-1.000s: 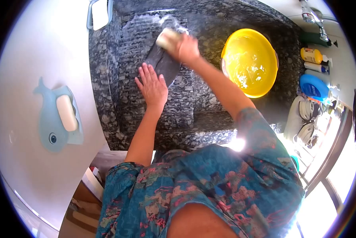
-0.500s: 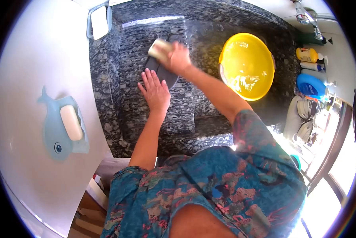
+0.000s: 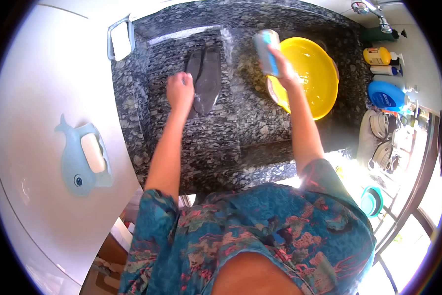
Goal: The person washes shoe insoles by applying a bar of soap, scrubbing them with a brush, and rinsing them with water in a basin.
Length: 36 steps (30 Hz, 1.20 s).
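Cannot tell closure of left grip (image 3: 180, 91) beside grey cloth (image 3: 209, 81). Holding block (image 3: 265, 53) in right grip (image 3: 286, 71), one o'clock; if wet, could slip into basin (image 3: 304, 47).

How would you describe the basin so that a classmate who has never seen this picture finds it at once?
Start at the dark stone sink, upper middle. In its right half, partly behind the right hand, sits the basin. It is round, bright yellow and looks far larger than the teal bowl at lower right.

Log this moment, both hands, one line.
left hand: curled beside dark cloth, contact unclear | right hand: gripping blue-and-white block near yellow basin
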Available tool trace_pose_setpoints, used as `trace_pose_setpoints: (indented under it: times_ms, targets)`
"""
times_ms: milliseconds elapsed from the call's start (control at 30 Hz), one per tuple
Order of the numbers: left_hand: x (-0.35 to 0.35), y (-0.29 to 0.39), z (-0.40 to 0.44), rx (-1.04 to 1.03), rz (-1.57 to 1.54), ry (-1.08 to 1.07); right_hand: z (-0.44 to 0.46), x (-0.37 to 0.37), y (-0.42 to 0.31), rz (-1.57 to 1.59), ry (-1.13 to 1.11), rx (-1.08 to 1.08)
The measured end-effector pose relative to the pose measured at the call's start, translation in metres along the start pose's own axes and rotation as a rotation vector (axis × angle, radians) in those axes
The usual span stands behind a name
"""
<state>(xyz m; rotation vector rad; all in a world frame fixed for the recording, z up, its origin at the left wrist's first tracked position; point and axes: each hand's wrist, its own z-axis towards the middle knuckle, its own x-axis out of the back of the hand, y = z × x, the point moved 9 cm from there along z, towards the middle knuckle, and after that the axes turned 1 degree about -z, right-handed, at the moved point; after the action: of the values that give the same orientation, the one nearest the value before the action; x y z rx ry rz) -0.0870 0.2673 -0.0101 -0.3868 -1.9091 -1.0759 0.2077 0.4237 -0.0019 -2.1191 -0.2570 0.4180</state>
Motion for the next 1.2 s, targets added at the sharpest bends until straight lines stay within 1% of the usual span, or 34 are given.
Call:
trace_pose_setpoints:
  times_ms: [33,67,100,167,200,233,267,300,333,400,433,467,500,567,600,633,700,733,767,833,867,900,967,1000,1100,1133,1200]
  targets:
    - [-0.004,-0.013,0.030,-0.080,-0.139,0.155,-0.009,0.035,0.012,0.141,0.003,-0.040]
    - [-0.009,-0.008,0.055,-0.080,-0.102,0.067,-0.021,0.067,0.019,0.163,-0.028,-0.066]
    - [-0.015,-0.004,0.079,-0.078,-0.065,-0.016,-0.030,0.099,0.032,0.155,0.026,-0.095]
    - [-0.054,-0.010,0.122,-0.050,-0.266,-0.276,-0.034,0.157,0.069,0.181,0.185,-0.146]
    - [-0.071,-0.014,0.141,-0.048,-0.258,-0.304,-0.034,0.179,0.087,0.212,0.248,-0.152]
    - [-0.072,-0.005,0.138,-0.075,-0.146,-0.328,-0.036,0.190,0.098,0.243,0.314,-0.162]
    - [-0.074,0.006,0.138,-0.104,-0.034,-0.351,-0.030,0.192,0.106,0.278,0.298,-0.151]
    - [-0.072,0.022,0.135,-0.134,0.080,-0.373,-0.021,0.188,0.111,0.315,0.282,-0.139]
    - [-0.061,0.041,0.125,-0.227,0.317,-0.284,-0.016,0.179,0.115,0.353,0.268,-0.126]
    - [-0.071,0.053,0.124,-0.229,0.237,-0.478,-0.030,0.089,0.065,0.526,-0.025,-0.057]
    - [-0.080,0.057,0.121,-0.226,0.195,-0.579,-0.020,0.066,0.065,0.574,-0.148,-0.051]
    - [-0.089,0.058,0.117,-0.232,0.257,-0.646,-0.030,0.029,0.032,0.473,-0.147,-0.012]
    - [-0.096,0.062,0.116,-0.243,0.319,-0.708,-0.030,-0.004,0.016,0.417,-0.224,-0.007]
    - [-0.106,0.068,0.113,-0.269,0.441,-0.818,-0.038,-0.050,-0.006,0.245,-0.241,-0.047]
    - [-0.101,0.070,0.110,-0.254,0.269,-0.787,-0.036,-0.063,-0.009,0.244,-0.262,-0.012]
    - [-0.102,0.071,0.110,-0.241,0.279,-0.774,-0.035,-0.069,-0.012,0.242,-0.283,0.021]
    - [-0.103,0.077,0.106,-0.214,0.293,-0.743,-0.040,-0.055,-0.010,0.205,-0.190,0.003]
    - [-0.095,0.078,0.106,-0.192,0.261,-0.625,-0.043,-0.045,-0.007,0.185,-0.145,-0.009]
    - [-0.099,0.076,0.104,-0.208,0.311,-0.633,-0.040,-0.022,0.007,0.226,-0.067,-0.053]
    - [-0.110,0.068,0.101,-0.236,0.407,-0.652,-0.042,0.021,0.019,0.272,0.055,-0.061]
    - [-0.110,0.066,0.101,-0.191,0.423,-0.621,-0.044,0.045,0.025,0.278,0.138,-0.052]
    - [-0.116,0.064,0.103,-0.191,0.423,-0.667,-0.045,0.069,0.031,0.282,0.220,-0.040]
    - [-0.129,0.060,0.102,-0.192,0.426,-0.767,-0.048,0.111,0.047,0.298,0.303,-0.044]
    - [-0.128,0.059,0.100,-0.171,0.376,-0.768,-0.050,0.130,0.057,0.321,0.383,-0.051]
    - [-0.117,0.061,0.096,-0.117,0.242,-0.765,-0.051,0.162,0.083,0.398,0.420,-0.061]
    - [-0.110,0.058,0.095,-0.078,0.120,-0.745,-0.052,0.166,0.091,0.395,0.408,-0.094]
    - [-0.091,0.059,0.082,-0.008,0.118,-0.758,-0.052,0.172,0.103,0.396,0.419,-0.115]
